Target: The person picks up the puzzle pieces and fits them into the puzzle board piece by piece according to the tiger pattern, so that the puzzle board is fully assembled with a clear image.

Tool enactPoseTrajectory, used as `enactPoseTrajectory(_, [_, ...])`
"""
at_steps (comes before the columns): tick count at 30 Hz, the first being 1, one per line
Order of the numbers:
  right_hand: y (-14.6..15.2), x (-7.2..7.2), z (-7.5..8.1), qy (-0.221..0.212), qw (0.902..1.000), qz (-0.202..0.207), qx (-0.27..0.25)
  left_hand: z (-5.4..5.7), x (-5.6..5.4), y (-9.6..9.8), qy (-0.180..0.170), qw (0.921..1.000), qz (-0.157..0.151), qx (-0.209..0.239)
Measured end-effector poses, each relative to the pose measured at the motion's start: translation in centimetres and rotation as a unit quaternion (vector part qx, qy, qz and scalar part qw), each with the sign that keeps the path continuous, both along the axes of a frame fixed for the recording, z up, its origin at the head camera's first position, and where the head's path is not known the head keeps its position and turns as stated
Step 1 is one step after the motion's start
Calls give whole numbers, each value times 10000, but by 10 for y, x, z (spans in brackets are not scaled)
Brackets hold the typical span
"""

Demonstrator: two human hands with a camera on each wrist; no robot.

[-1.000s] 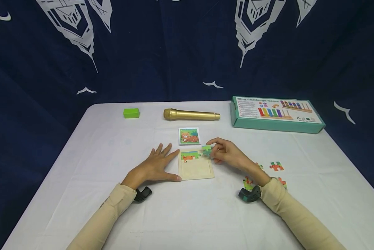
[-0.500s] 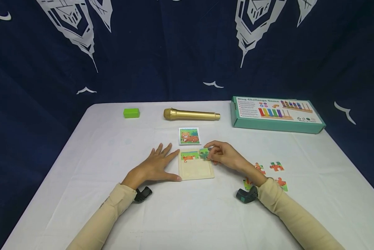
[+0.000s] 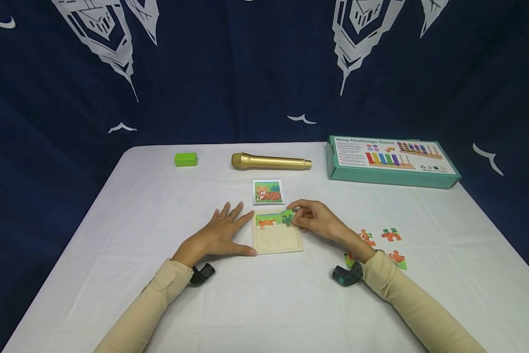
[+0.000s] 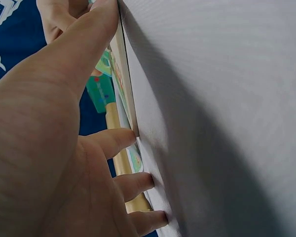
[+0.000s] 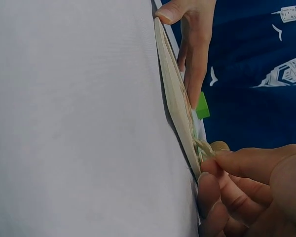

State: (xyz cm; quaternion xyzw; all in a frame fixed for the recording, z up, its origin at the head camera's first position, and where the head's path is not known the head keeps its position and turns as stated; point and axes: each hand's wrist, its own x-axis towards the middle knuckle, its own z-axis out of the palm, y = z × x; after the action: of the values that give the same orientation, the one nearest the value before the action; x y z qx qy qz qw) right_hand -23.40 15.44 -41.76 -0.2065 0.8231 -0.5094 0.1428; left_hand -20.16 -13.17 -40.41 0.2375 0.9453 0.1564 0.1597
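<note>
A shallow wooden puzzle tray (image 3: 277, 241) lies on the white tablecloth, with joined green and orange puzzle pieces (image 3: 268, 220) along its far left part. My left hand (image 3: 216, 238) spreads its fingers at the tray's left side, thumb and index fingertip touching the edge. At the far right corner my right hand (image 3: 319, 219) pinches a green puzzle piece (image 3: 286, 217) between thumb and finger. In the right wrist view that puzzle piece (image 5: 204, 147) is tilted above the tray's rim (image 5: 175, 98). Just beyond the tray lies a tiger picture card (image 3: 267, 192).
Several loose puzzle pieces (image 3: 391, 235) lie to the right, partly behind the right forearm. Farther back are a green block (image 3: 186, 160), a gold microphone (image 3: 271, 162) and a teal game box (image 3: 392, 162). A dark blue patterned curtain (image 3: 229, 73) hangs behind the table.
My right hand has moved slightly left and nearer, bringing the green puzzle piece over the tray's far right corner beside the joined pieces. The left hand has stayed in place.
</note>
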Motion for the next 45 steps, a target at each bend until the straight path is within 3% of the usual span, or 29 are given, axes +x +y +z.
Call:
enactPoseTrajectory(8, [-3, 0, 1, 113, 9996, -90, 245, 0, -1, 0, 14, 10000, -26, -21])
enactPoseTrajectory(30, [-2, 1, 0, 1079, 9873, -75, 1164, 1, 0, 1, 42, 10000, -37, -31])
enactPoseTrajectory(45, [-4, 0, -4, 1345, 9838, -83, 1179, 2, 1, 1, 9, 10000, -17, -41])
